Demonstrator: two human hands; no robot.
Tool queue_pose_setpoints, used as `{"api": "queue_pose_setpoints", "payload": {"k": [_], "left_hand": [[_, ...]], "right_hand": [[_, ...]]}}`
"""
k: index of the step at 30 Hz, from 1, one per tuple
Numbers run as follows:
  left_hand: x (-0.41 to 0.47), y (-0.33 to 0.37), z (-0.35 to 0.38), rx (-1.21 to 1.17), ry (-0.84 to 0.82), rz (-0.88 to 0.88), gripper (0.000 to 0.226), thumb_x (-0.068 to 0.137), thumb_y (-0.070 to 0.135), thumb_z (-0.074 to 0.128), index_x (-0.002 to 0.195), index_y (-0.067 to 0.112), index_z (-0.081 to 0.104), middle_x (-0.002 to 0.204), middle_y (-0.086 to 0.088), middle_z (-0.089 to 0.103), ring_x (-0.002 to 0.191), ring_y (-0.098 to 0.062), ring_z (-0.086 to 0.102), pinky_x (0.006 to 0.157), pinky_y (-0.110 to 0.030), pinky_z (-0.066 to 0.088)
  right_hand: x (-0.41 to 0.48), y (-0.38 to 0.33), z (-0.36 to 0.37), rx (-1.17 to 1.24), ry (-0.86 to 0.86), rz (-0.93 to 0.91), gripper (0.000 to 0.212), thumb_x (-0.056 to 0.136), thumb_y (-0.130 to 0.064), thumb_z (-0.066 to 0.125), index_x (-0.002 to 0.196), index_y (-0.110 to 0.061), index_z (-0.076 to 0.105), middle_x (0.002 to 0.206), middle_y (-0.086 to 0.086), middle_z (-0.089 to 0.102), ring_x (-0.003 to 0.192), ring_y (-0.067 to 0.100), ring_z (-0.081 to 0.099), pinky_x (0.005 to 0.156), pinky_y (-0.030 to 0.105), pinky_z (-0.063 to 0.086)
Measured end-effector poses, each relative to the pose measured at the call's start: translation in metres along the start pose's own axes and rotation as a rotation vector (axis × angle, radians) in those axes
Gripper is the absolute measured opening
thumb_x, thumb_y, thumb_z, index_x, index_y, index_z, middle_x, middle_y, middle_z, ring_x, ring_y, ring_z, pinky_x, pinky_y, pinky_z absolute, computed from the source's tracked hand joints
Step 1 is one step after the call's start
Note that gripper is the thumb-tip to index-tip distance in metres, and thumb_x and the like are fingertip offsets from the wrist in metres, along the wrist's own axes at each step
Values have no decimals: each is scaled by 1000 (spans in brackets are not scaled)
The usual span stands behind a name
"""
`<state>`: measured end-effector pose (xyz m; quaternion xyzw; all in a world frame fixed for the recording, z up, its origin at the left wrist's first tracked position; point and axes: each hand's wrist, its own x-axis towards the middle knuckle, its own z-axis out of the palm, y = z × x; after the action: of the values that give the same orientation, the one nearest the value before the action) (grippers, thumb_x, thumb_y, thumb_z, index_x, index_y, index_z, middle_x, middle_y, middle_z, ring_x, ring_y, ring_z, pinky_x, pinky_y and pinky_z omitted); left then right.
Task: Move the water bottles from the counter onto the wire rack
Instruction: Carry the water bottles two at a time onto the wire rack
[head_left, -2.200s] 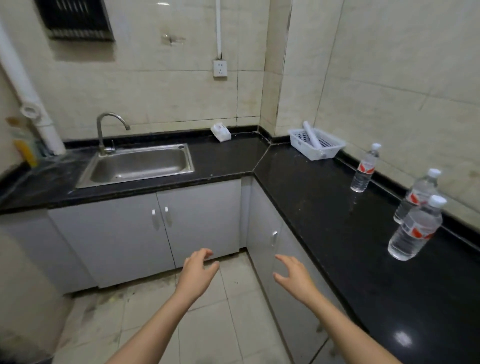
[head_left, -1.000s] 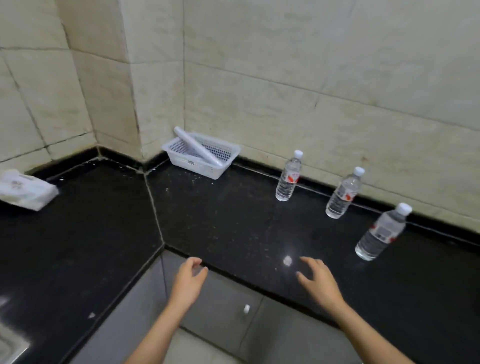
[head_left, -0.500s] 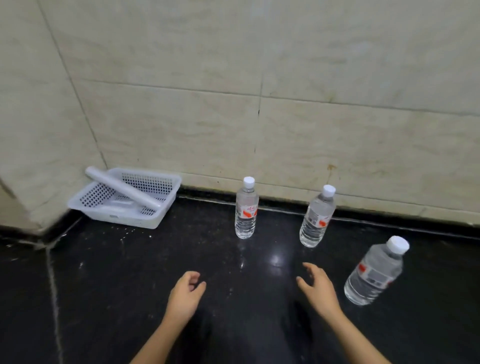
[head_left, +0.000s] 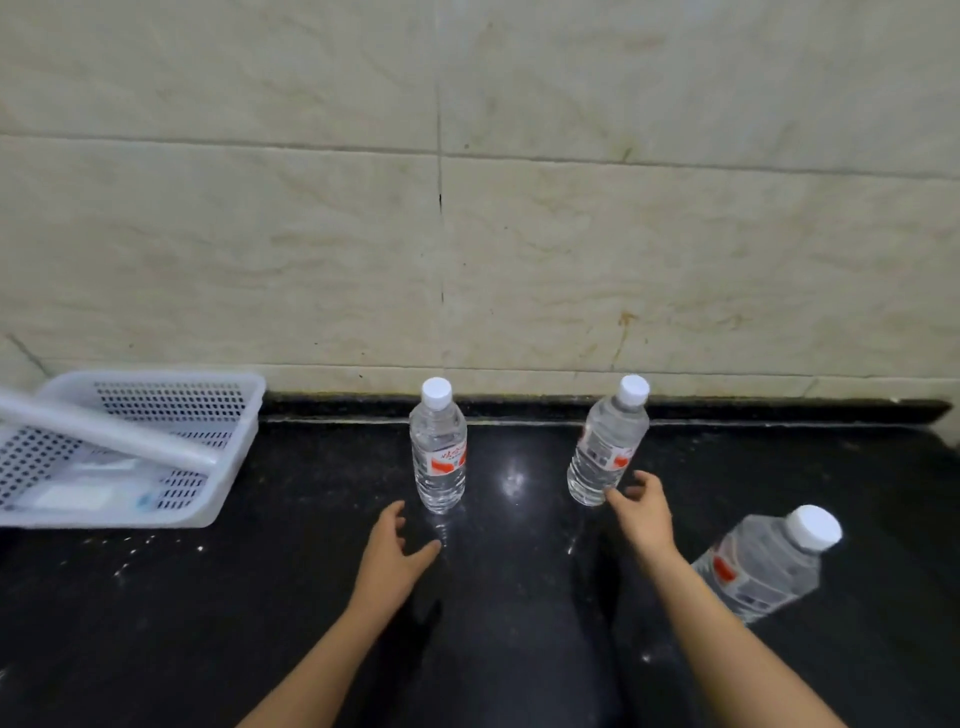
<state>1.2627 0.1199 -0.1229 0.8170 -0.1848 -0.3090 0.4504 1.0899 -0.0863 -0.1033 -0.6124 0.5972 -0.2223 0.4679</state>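
Observation:
Three clear water bottles with white caps and red-and-white labels stand on the black counter (head_left: 156, 623). The left bottle (head_left: 438, 447) is just beyond my left hand (head_left: 393, 552), which is open with fingers spread, a little short of the bottle's base. The middle bottle (head_left: 607, 441) has my right hand (head_left: 640, 512) open beside its base, fingertips almost touching it. The right bottle (head_left: 763, 564) stands nearer to me, right of my right forearm. No wire rack is in view.
A white perforated plastic basket (head_left: 228, 452) holding a white tube (head_left: 104, 428) sits at the left against the wall. The beige tiled wall (head_left: 467, 234) rises right behind the bottles. The counter's right end shows at the far right.
The view has swung from the sink corner to face the wall and bottles. Both hands have reached forward over the counter, the right one up to the middle bottle's base.

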Motion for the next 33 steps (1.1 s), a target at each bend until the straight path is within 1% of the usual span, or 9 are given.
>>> {"api": "queue_pose_setpoints", "payload": {"k": [3, 5, 8, 10, 13, 18, 22, 26, 33], "left_hand": [[21, 20, 3, 4, 27, 129, 77, 67, 10, 76, 134, 8, 38, 129, -13, 50, 117, -29, 49, 98, -36, 41], [33, 30, 3, 6, 68, 213, 79, 57, 21, 79, 128, 9, 45, 112, 0, 53, 109, -22, 51, 92, -32, 40], [52, 35, 2, -72, 74, 243, 96, 45, 32, 79, 131, 18, 40, 117, 7, 49, 110, -14, 49, 96, -33, 40], [65, 35, 6, -154, 31, 232, 102, 43, 32, 80, 134, 21, 35, 120, 4, 52, 109, -14, 53, 96, -32, 42], [78, 40, 13, -200, 20, 180, 85, 58, 9, 83, 130, 19, 39, 111, -1, 57, 103, -19, 56, 91, -31, 42], [76, 40, 8, -74, 10, 149, 65, 60, 13, 83, 116, 18, 49, 100, 1, 58, 92, -17, 55, 83, -27, 41], [48, 27, 3, -5, -105, 160, 62, 58, 13, 84, 106, 26, 48, 90, 8, 62, 89, -14, 59, 81, -28, 46], [5, 5, 2, 16, -182, 173, 70, 55, 17, 85, 115, 24, 49, 97, 4, 66, 91, -15, 63, 79, -25, 47], [-61, -27, 1, -1, -230, 194, 76, 53, 16, 86, 119, 23, 49, 98, 2, 65, 97, -19, 62, 82, -26, 44]], "right_hand": [[16, -9, -1, 9, -15, -29, 75, 74, -2, 71, 136, -2, 30, 126, 19, 50, 113, 33, 52, 100, 44, 41], [24, -17, -2, 13, -63, -76, 77, 69, 5, 73, 133, -3, 32, 119, 12, 51, 107, 25, 52, 97, 39, 42], [39, -20, 3, 39, -74, -99, 72, 64, 8, 76, 126, -1, 39, 113, 9, 55, 102, 22, 54, 92, 35, 43], [49, -12, 11, 77, -49, -87, 70, 59, 2, 80, 120, -1, 45, 113, 15, 61, 102, 28, 60, 95, 43, 47], [52, -5, 24, 50, 13, -46, 77, 50, -21, 86, 113, -3, 47, 111, 17, 63, 101, 33, 62, 93, 49, 49], [12, -22, 33, -126, 62, 7, 67, 65, -25, 81, 116, -6, 41, 119, 16, 60, 111, 34, 56, 86, 35, 42], [-21, -21, 44, -155, 82, 42, 55, 66, -34, 77, 101, -14, 39, 117, 16, 62, 108, 37, 56, 84, 36, 43], [-67, -14, 49, -171, 112, 53, 51, 66, -39, 74, 92, -18, 36, 115, 11, 63, 106, 36, 57, 88, 38, 45], [-155, 16, 43, -158, 220, 106, 47, 65, -37, 74, 91, -20, 38, 110, 8, 63, 104, 31, 58, 94, 41, 42]]}}
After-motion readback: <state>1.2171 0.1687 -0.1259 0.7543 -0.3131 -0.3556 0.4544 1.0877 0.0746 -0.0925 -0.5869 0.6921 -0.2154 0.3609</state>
